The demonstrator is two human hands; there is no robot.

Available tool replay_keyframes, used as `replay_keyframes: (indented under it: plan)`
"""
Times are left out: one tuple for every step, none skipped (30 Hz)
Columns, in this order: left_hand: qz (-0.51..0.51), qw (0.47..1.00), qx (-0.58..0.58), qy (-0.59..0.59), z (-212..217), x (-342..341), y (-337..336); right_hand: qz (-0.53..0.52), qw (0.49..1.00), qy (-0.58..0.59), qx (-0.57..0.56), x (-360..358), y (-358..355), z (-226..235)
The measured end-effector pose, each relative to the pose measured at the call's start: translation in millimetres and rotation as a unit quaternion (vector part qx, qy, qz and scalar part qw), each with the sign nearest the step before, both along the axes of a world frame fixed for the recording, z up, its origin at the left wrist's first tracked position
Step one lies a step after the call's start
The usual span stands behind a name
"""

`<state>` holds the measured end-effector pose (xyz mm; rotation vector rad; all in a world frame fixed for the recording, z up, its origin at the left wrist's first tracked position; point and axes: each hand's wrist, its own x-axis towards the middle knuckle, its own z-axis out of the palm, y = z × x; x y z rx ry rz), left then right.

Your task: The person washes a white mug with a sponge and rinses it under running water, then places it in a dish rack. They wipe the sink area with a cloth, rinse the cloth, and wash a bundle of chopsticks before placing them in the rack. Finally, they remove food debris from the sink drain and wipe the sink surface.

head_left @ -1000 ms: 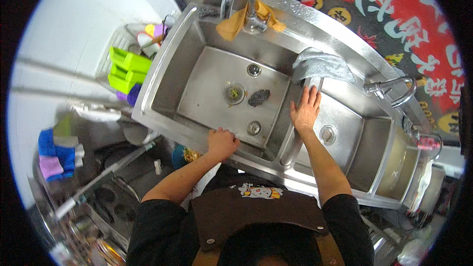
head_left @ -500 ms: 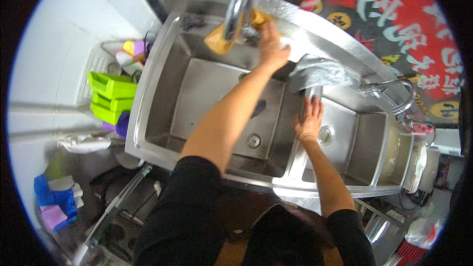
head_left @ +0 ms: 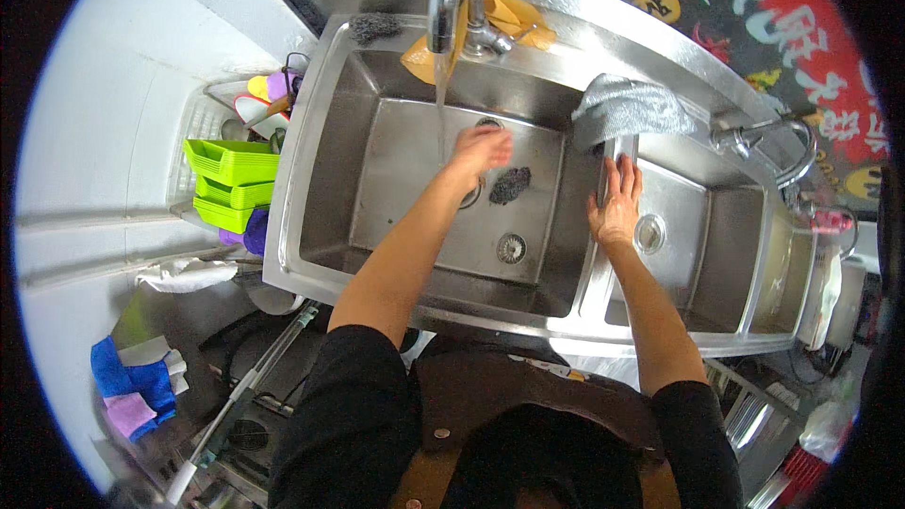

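Observation:
My left hand [head_left: 481, 153] hangs over the large left basin of the steel sink [head_left: 401, 190], beside a thin stream of water [head_left: 440, 113] from the tall faucet [head_left: 443, 14]. Motion smears its fingers, so I cannot tell whether they are closed. A dark scouring pad [head_left: 510, 186] lies on the basin floor just right of it. My right hand [head_left: 617, 207] rests, fingers spread, on the divider between basins. A wet grey cloth [head_left: 633, 109] drapes over the divider's far end, just beyond those fingertips. Yellow cloth [head_left: 514, 17] hangs about the faucet base.
Another dark scourer [head_left: 374, 28] sits on the far left sink ledge. A second faucet [head_left: 778, 155] curves over the right side. Green trays [head_left: 231, 162] are stacked in a white rack at left. Blue cloths [head_left: 132, 382] lie lower left.
My left hand has drawn back from beside the faucet base to above the left basin. A water stream now shows under the faucet. My right hand stays on the divider.

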<state>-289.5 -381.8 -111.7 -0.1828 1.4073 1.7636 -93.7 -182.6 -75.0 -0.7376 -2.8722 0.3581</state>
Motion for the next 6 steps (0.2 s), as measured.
replay_keyframes:
  plan:
    - [0.086,0.993,0.013,-0.082,-20.7,7.9,-12.6,-0.004,1.0,-0.009,0.001,-0.5,-1.1,-0.3]
    - [0.167,0.972,0.027,-0.162,-45.8,10.1,-20.5,-0.013,1.0,-0.017,0.004,-0.3,-0.7,1.4]
    - [0.169,0.968,0.053,-0.178,-63.7,7.1,-29.9,-0.014,1.0,-0.017,-0.003,0.1,-0.2,1.8]
    - [0.17,0.963,0.08,-0.196,-79.2,2.5,-38.9,-0.016,1.0,-0.018,-0.008,1.6,0.6,2.7]
    - [0.172,0.956,0.106,-0.213,-92.4,-4.5,-48.8,-0.017,1.0,-0.018,-0.013,2.5,0.9,3.1]
    - [0.166,0.957,0.103,-0.215,-94.4,-0.8,-47.4,-0.023,0.999,-0.028,-0.021,3.3,0.7,4.0]
